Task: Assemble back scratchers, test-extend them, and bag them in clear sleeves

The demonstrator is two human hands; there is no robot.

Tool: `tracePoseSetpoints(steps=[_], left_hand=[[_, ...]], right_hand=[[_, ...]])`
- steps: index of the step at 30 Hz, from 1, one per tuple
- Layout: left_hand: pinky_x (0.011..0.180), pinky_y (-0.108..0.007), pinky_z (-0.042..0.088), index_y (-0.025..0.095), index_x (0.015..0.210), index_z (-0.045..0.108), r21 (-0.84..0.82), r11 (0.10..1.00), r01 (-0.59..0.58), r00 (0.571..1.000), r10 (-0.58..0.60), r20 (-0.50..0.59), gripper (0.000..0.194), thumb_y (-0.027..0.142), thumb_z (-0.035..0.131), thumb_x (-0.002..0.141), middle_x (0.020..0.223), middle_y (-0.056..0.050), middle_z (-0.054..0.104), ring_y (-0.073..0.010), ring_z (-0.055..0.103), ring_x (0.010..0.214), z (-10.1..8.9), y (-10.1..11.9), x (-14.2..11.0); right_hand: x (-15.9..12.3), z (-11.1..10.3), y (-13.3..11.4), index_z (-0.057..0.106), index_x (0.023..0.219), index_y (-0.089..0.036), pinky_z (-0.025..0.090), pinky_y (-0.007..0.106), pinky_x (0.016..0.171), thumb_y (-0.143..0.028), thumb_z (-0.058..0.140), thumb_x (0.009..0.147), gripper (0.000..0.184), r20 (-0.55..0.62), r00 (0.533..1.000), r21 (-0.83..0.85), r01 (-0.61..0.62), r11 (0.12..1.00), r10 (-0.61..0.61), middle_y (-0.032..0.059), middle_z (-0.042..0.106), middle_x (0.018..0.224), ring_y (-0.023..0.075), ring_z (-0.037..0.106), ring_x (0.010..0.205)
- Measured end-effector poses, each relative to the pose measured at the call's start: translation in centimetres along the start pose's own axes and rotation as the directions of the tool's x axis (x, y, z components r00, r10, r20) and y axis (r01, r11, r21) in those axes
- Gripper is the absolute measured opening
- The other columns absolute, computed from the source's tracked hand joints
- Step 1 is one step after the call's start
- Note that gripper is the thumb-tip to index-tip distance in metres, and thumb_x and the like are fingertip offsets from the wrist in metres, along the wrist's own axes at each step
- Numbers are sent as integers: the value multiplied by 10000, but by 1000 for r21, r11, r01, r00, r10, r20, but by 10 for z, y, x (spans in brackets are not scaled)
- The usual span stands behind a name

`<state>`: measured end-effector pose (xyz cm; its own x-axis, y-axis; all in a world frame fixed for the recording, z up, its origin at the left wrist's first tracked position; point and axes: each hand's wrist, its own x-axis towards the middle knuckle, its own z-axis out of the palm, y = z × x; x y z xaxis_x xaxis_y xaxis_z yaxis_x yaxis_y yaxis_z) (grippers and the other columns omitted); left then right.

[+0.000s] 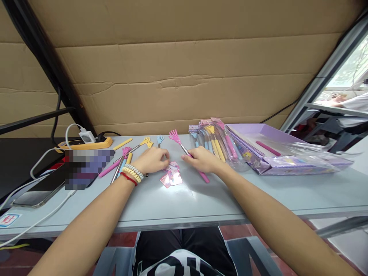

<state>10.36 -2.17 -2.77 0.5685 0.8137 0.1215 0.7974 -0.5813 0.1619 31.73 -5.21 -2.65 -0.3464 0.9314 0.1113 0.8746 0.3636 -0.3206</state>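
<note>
My right hand (201,159) is closed around a pink back scratcher (204,177), its hand-shaped head (174,135) pointing up and left on a metal rod. My left hand (152,160) is curled at the edge of a small pile of pink printed cards (172,175); its fingertips touch the pile, but what they grip is hidden. Beyond and beside it lie loose back scratchers: a blue one (160,139), yellow ones (145,140) and a pink one (110,168), partly overlapping. To the right of my right hand, several bagged back scratchers (217,143) lie side by side.
A purple box (267,165) at the right holds clear bags and a pink handle (268,148). Phones (40,188), white cables (57,207) and a yellow power strip (97,144) occupy the left. Cardboard (184,76) closes the back. Another person's arm (355,101) shows far right.
</note>
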Motion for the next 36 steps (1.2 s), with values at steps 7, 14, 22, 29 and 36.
tracePoseSetpoints(steps=[7,14,22,29,36], left_hand=[[662,-285,400,189,926,651,-67,981,-180,978,186,99,457,594,580,725,886,-40,658,-194,586,798,1,11,-3],[567,-280,351,202,790,624,-29,994,-102,973,106,206,484,658,635,626,794,-27,646,-189,564,699,1,14,-2],[531,-272,325,210,708,575,-68,996,-61,972,75,222,419,613,656,630,691,-7,613,-174,532,639,1,14,-1],[540,-269,314,210,701,501,-82,995,-49,986,61,157,396,566,666,651,701,1,587,-166,513,646,0,12,-1],[541,-269,328,219,773,484,-107,994,-25,994,37,104,363,546,630,711,715,5,584,-170,521,641,3,9,-1]], right_hand=[[1,2,2,374,580,-189,234,253,528,-480,372,902,434,-17,1000,-29,5,1000,-5,-1,455,488,106,362,490],[3,5,5,374,580,-186,227,248,517,-486,356,907,444,15,999,-35,32,999,-31,-6,445,482,95,346,466],[3,7,6,388,579,-184,231,247,520,-486,364,899,441,27,999,-46,45,998,-43,-6,446,487,95,342,471],[3,6,5,365,556,-180,228,248,504,-432,349,904,431,70,997,-5,36,999,-35,-11,408,473,88,317,453],[2,3,4,373,553,-179,223,251,496,-406,336,904,420,95,995,-10,16,1000,-15,-8,411,475,89,301,452]])
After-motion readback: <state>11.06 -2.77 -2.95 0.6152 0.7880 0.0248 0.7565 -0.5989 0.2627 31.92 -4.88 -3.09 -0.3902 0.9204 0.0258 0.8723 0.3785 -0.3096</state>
